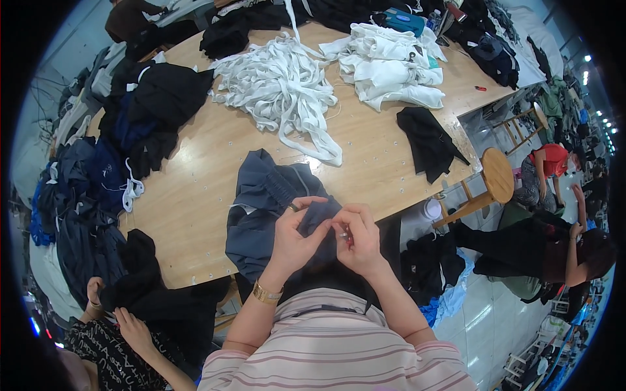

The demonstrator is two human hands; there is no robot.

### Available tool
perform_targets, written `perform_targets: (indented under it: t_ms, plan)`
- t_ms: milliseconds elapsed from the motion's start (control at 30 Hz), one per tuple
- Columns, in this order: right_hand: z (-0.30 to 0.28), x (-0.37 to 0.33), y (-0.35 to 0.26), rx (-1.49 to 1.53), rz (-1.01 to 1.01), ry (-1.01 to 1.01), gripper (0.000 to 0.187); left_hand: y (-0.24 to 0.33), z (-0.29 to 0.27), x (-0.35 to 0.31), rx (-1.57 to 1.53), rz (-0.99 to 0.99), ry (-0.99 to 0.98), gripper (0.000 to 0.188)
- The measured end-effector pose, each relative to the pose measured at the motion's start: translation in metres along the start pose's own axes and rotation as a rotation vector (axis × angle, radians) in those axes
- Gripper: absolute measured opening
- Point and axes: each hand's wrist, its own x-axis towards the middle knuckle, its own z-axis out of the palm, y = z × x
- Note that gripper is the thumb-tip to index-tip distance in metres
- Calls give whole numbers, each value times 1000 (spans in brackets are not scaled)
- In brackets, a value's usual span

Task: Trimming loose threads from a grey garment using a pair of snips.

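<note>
A dark blue-grey garment (251, 186) with a gathered elastic waistband lies bunched at the table's near edge. My left hand (297, 231) is closed on a raised fold of it, thumb and fingers pinching the cloth. Close beside it, my right hand (357, 240) has its fingertips pinched together at the edge of that fold. A small red object (350, 240) shows inside my right palm; most of it is hidden by the fingers, so its kind is unclear.
Beyond the garment lie a heap of white fabric strips (277, 88) and folded white cloths (391, 65). A black cloth piece (427, 143) is to the right, dark garments (153, 107) pile up left. A wooden stool (497, 174) stands right; a co-worker's hand (134, 331) handles black cloth lower left.
</note>
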Motion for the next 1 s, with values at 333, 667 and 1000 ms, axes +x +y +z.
perform_targets:
  t_ms: [333,667,1000]
  plan:
    - [-5,0,-4,105,162,135,10,-2,-4,2,-49,-23,-25,17]
    - [0,-1,11,-126,-108,8,33,1,0,1,87,52,2,17]
    - [7,-4,4,56,-14,73,17,0,-1,-2,57,62,-9,19]
